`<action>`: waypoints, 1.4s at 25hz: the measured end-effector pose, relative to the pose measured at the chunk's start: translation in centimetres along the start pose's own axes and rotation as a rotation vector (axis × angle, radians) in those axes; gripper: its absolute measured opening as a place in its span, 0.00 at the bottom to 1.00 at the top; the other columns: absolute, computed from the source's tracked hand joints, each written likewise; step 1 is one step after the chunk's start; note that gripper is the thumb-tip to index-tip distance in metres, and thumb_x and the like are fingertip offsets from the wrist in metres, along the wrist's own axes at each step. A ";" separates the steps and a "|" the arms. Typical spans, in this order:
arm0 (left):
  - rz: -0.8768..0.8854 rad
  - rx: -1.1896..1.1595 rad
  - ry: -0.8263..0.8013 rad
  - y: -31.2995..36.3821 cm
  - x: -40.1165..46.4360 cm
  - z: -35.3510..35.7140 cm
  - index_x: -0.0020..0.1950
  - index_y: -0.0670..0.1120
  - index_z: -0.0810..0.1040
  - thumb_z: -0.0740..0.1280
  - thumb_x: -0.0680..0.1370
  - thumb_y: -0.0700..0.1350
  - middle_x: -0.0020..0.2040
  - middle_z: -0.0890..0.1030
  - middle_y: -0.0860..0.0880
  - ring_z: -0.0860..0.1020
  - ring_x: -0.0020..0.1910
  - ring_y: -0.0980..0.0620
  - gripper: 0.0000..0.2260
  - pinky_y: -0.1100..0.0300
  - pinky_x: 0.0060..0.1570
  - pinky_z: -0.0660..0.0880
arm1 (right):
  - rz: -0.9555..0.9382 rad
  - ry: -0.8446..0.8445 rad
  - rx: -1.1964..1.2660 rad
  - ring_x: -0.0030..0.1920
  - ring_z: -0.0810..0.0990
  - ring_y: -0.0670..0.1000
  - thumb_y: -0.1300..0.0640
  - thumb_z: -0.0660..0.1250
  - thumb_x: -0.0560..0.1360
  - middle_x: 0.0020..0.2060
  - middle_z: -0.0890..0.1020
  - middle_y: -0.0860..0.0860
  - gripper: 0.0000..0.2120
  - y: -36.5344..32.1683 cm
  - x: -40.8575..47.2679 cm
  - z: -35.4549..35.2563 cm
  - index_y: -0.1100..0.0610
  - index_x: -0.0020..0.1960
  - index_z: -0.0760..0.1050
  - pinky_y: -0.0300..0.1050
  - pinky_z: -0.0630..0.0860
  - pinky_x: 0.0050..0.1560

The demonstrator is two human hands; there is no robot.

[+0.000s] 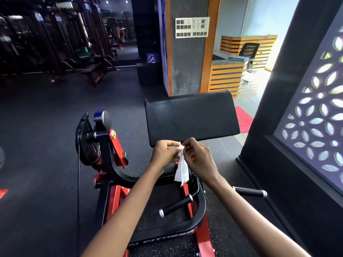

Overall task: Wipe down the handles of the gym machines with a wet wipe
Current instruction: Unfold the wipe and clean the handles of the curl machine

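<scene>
I'm pinching wet wipe point(181, 168) top with both left hand point(164, 152) and right hand point(197, 156) | left handle point(176, 204) lying directly below, axis diagonal | right handle point(249, 191) further right, nearer right hand

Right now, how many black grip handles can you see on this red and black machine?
2. One black foam-grip handle sits below the hanging white wipe; the other black handle sticks out right, behind the right forearm. More may be hidden.

Machine frame point(163, 238) reads "N FITNESS", partly cut off; nothing else legible.
</scene>
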State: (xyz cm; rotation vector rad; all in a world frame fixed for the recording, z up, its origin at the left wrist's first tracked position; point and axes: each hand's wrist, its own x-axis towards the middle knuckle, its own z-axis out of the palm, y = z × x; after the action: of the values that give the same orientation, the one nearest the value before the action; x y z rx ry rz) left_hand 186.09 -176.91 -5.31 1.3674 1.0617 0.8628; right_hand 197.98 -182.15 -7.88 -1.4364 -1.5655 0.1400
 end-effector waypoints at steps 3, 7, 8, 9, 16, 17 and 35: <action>0.005 -0.006 -0.018 0.0 0.0 0.2 0.50 0.36 0.78 0.65 0.76 0.33 0.32 0.78 0.49 0.77 0.26 0.60 0.05 0.66 0.29 0.77 | -0.007 -0.016 0.025 0.37 0.78 0.45 0.63 0.67 0.72 0.37 0.79 0.48 0.07 -0.6 -0.3 -0.1 0.59 0.49 0.72 0.38 0.74 0.37; -0.002 -0.021 -0.052 -0.4 0.0 -0.4 0.51 0.39 0.78 0.71 0.73 0.37 0.40 0.82 0.45 0.80 0.39 0.51 0.08 0.64 0.37 0.78 | 0.073 -0.048 0.158 0.34 0.81 0.47 0.65 0.63 0.71 0.38 0.80 0.44 0.10 -0.3 -0.4 -0.3 0.56 0.51 0.69 0.42 0.77 0.36; 0.001 -0.001 -0.070 -0.6 0.0 -0.6 0.53 0.39 0.78 0.72 0.72 0.37 0.43 0.82 0.44 0.80 0.41 0.51 0.11 0.64 0.37 0.78 | 0.122 -0.070 0.220 0.35 0.82 0.48 0.68 0.62 0.71 0.40 0.81 0.45 0.12 -0.3 -0.3 -0.6 0.55 0.51 0.68 0.42 0.78 0.36; 0.010 0.019 -0.080 -0.7 0.0 -0.6 0.54 0.38 0.78 0.73 0.71 0.35 0.44 0.81 0.43 0.80 0.41 0.51 0.13 0.64 0.38 0.77 | 0.172 -0.102 0.299 0.36 0.83 0.50 0.70 0.61 0.71 0.42 0.82 0.47 0.14 -0.3 -0.2 -0.9 0.54 0.51 0.67 0.42 0.79 0.37; 0.093 -0.034 -0.136 -0.8 -0.2 -1.6 0.57 0.44 0.78 0.66 0.75 0.32 0.47 0.82 0.46 0.79 0.44 0.54 0.13 0.61 0.43 0.76 | 0.493 -0.141 0.527 0.47 0.79 0.50 0.60 0.73 0.68 0.51 0.79 0.53 0.24 2.4 0.9 -2.6 0.51 0.60 0.68 0.50 0.78 0.46; 0.100 -0.062 -0.178 -0.6 -0.3 -2.0 0.57 0.46 0.78 0.66 0.76 0.33 0.47 0.81 0.47 0.79 0.44 0.54 0.13 0.60 0.43 0.76 | 0.578 -0.293 0.591 0.50 0.79 0.49 0.55 0.75 0.66 0.53 0.79 0.51 0.28 3.0 0.7 -2.7 0.51 0.62 0.68 0.51 0.77 0.50; -0.325 -0.354 -0.162 -6.1 -0.1 -2.8 0.54 0.49 0.77 0.69 0.72 0.34 0.38 0.82 0.51 0.79 0.37 0.54 0.14 0.58 0.43 0.76 | 0.707 -0.279 0.820 0.34 0.81 0.47 0.70 0.66 0.73 0.38 0.80 0.54 0.17 4.2 0.9 -2.3 0.54 0.56 0.70 0.41 0.78 0.32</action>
State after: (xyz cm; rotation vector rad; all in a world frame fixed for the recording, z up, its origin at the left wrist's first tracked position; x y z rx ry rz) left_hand 182.76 -176.37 -11.15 0.9211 0.9216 0.6486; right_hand 202.71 -181.29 -8.88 -1.2367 -0.9267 1.2848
